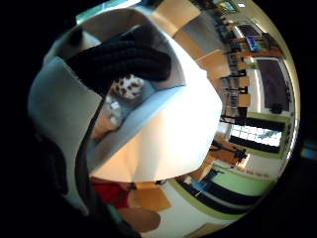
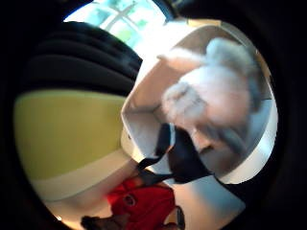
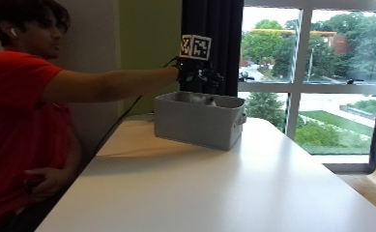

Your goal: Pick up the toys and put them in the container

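Note:
A grey fabric container (image 3: 197, 121) stands at the far end of the white table (image 3: 226, 188). My gloved right hand (image 3: 197, 75) hovers just above its open top, fingers loosely spread, with nothing in them. A grey and white plush toy (image 3: 198, 98) pokes up inside the container; in the thumb side palm view the same plush toy (image 2: 216, 86) lies in the container (image 2: 144, 103) under my palm. The little finger side palm view shows a spotted toy (image 1: 130, 87) in the container (image 1: 163, 134), partly behind my gloved fingers (image 1: 119, 59).
Behind the container are a dark curtain (image 3: 210, 24) and a large window (image 3: 316, 72). The person in a red shirt (image 3: 17, 125) stands at the table's left edge, the bare hand (image 3: 43, 181) held low by the body.

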A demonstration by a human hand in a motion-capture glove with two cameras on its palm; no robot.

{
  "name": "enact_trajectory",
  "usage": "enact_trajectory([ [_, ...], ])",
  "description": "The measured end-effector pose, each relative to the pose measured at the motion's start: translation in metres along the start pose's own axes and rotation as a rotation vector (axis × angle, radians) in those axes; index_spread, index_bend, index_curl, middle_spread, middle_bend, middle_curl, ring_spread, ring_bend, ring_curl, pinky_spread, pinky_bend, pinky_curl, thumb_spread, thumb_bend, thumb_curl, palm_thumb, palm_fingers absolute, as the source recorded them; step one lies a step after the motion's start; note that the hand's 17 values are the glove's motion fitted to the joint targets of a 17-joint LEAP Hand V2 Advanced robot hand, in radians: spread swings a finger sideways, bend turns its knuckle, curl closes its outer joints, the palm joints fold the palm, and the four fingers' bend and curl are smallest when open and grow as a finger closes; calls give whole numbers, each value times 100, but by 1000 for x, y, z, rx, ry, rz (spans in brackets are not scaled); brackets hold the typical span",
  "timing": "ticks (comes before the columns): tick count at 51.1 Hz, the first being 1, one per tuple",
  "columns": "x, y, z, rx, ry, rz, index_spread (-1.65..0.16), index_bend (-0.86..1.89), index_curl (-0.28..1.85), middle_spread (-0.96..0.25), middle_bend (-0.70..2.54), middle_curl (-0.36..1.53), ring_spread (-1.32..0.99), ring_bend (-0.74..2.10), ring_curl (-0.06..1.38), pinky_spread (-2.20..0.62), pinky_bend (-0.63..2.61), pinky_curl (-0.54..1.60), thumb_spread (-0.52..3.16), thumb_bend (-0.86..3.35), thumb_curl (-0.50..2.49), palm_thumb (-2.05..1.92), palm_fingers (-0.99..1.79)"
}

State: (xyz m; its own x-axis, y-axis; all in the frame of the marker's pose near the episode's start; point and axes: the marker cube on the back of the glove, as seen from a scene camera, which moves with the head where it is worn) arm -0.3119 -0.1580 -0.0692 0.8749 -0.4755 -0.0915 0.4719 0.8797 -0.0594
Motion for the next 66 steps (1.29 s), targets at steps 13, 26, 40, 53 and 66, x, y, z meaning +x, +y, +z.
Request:
enact_trajectory([
  [13,47,45,17,67,-52,19,-44,11,69,-12,14,41,-4,27,25,-1,113,40,110,-5,63,-1,-18],
  [26,123,105,61,161,-113,97,-42,18,58,-9,16,37,1,22,26,6,99,34,117,-5,49,-5,-9],
  [40,183,156,108,88,-105,170,-42,21,54,-9,15,34,0,16,25,8,84,29,117,-6,37,-7,-9],
  [53,211,208,135,83,-39,253,-42,23,52,-9,15,31,-1,16,22,8,76,28,118,-5,32,-6,-9],
  [66,235,233,155,48,-22,287,-42,27,51,-10,13,28,-1,14,19,7,74,29,120,-4,29,-5,-12],
])
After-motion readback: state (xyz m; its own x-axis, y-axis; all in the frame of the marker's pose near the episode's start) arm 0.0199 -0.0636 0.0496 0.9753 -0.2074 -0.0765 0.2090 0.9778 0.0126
